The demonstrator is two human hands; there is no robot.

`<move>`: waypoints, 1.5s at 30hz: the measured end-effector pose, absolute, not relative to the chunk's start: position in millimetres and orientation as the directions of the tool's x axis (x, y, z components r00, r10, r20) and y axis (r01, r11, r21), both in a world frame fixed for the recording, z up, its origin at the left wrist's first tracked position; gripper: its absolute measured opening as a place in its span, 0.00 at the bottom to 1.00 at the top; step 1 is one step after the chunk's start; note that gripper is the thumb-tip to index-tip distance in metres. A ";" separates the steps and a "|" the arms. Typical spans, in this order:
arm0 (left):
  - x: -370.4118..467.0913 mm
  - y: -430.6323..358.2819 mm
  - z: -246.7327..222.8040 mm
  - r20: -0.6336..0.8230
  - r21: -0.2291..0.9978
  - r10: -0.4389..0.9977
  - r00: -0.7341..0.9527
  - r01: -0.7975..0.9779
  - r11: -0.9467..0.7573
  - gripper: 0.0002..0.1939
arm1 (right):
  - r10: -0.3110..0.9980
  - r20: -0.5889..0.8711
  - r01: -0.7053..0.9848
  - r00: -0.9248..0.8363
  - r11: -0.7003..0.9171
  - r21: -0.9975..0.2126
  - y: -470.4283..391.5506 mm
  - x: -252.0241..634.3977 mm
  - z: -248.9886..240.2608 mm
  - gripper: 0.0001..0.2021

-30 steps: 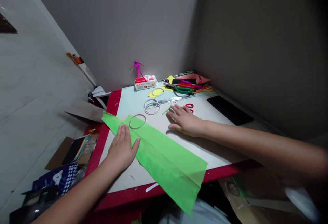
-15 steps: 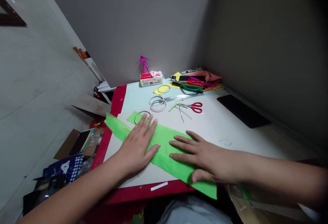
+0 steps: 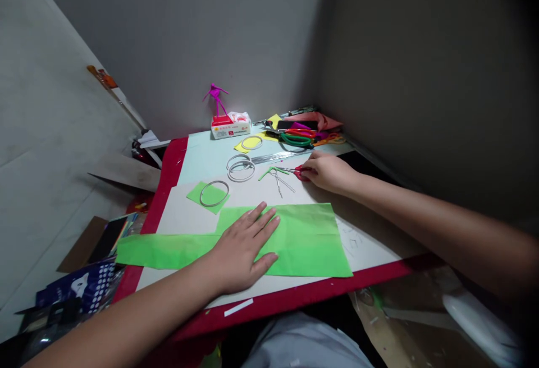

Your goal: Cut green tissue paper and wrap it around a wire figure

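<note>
A long green sheet (image 3: pixel 307 239) lies across the front of the table, with a narrower strip reaching left. My left hand (image 3: pixel 246 247) rests flat on it, fingers spread. Farther back, my right hand (image 3: pixel 330 171) has its fingers closed on the red handles of the scissors (image 3: pixel 301 172), whose blades point left. Beside the blades lie a bent green piece (image 3: pixel 273 170) and thin twisted wires (image 3: pixel 279 184). One ring (image 3: pixel 214 193) sits on a small green square (image 3: pixel 196 193); two more rings (image 3: pixel 241 170) overlap behind it.
A purple wire figure (image 3: pixel 215 94) stands on a small box (image 3: pixel 231 127) at the back. Green-handled scissors (image 3: pixel 296 140) and coloured materials are piled at the back right. A dark flat object (image 3: pixel 370 167) lies partly behind my right arm. Boxes and bags are at the left.
My right hand has left the green sheet and closed on the red scissors. The sheet has turned to lie more level, parallel to the table's front edge. The view has shifted slightly.
</note>
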State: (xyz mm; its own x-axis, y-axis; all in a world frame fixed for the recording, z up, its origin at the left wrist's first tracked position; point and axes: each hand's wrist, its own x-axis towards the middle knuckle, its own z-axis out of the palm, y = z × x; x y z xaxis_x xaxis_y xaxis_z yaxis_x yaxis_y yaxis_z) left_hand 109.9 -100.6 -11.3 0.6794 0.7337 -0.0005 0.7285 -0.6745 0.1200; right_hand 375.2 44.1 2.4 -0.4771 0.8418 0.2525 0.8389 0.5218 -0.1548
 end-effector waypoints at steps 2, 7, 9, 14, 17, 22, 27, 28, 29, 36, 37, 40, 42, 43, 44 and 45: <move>110.5 -101.2 -10.8 -0.005 0.116 0.742 0.670 0.738 -0.665 0.33 | 0.865 0.224 0.869 -0.450 0.482 -0.115 51.6 372.9 -0.7 0.14; 111.8 -101.3 -12.1 -0.016 0.110 0.763 0.647 0.759 -0.642 0.33 | 0.904 0.186 0.914 -0.384 0.401 -0.058 52.7 368.0 3.7 0.10; 112.1 -101.6 -12.4 -0.021 0.110 0.767 0.641 0.764 -0.635 0.32 | 0.913 0.200 0.924 -0.355 0.375 -0.072 54.9 370.9 9.7 0.08; 112.4 -102.6 -12.8 -0.018 0.099 0.773 0.634 0.771 -0.629 0.33 | 0.907 0.340 0.917 -0.248 0.334 -0.220 42.9 388.2 30.4 0.11; 111.5 -102.5 -13.5 -0.016 0.089 0.774 0.633 0.772 -0.630 0.32 | 0.928 0.309 0.604 -0.209 0.371 -0.705 5.3 393.8 36.6 0.10; 111.0 -95.4 -10.3 -0.025 0.078 0.739 0.673 0.738 -0.670 0.33 | 0.853 -0.107 0.180 -0.511 -0.016 -0.984 -66.5 385.2 21.1 0.13; 124.1 -79.4 -1.2 0.015 0.063 0.748 0.664 0.746 -0.663 0.31 | 0.801 -0.060 0.135 -0.595 0.026 -0.991 -79.4 379.2 1.1 0.10; 129.2 -75.5 1.3 0.055 0.063 0.761 0.646 0.759 -0.648 0.29 | 0.792 -0.046 0.129 -0.608 0.041 -0.991 -77.1 379.4 -0.6 0.10; 135.1 -71.3 4.0 0.096 0.061 0.768 0.633 0.767 -0.639 0.27 | 0.774 -0.039 0.125 -0.632 0.053 -0.991 -74.9 379.8 -1.6 0.09; 175.6 -40.4 19.0 0.268 0.032 0.625 0.733 0.642 -0.766 0.17 | 0.728 0.033 0.079 -0.685 0.119 -0.990 -75.1 383.6 -1.4 0.06; 178.1 -37.5 17.5 0.283 0.033 0.619 0.733 0.637 -0.770 0.15 | 0.760 0.058 0.083 -0.647 0.146 -0.986 -75.8 385.3 -1.4 0.06; 180.0 -33.4 7.1 0.303 0.058 0.633 0.712 0.650 -0.758 0.14 | 0.885 0.118 0.090 -0.451 0.176 -0.980 -74.4 394.6 -1.1 0.08; 179.4 -34.0 -1.3 0.303 0.075 0.648 0.698 0.661 -0.747 0.17 | 0.944 0.092 0.085 -0.318 0.125 -0.988 -70.9 403.7 -0.2 0.10; 179.4 -35.0 -4.8 0.305 0.076 0.652 0.694 0.664 -0.744 0.18 | 0.961 0.073 0.082 -0.266 0.098 -0.992 -68.9 408.4 0.6 0.11; 179.9 -36.3 -7.6 0.310 0.074 0.652 0.692 0.666 -0.742 0.19 | 0.972 0.056 0.083 -0.228 0.076 -0.994 -67.0 412.8 1.7 0.12; 180.8 -37.5 -9.5 0.316 0.069 0.648 0.693 0.665 -0.744 0.20 | 0.978 0.040 0.088 -0.204 0.059 -0.994 -65.4 416.7 3.1 0.12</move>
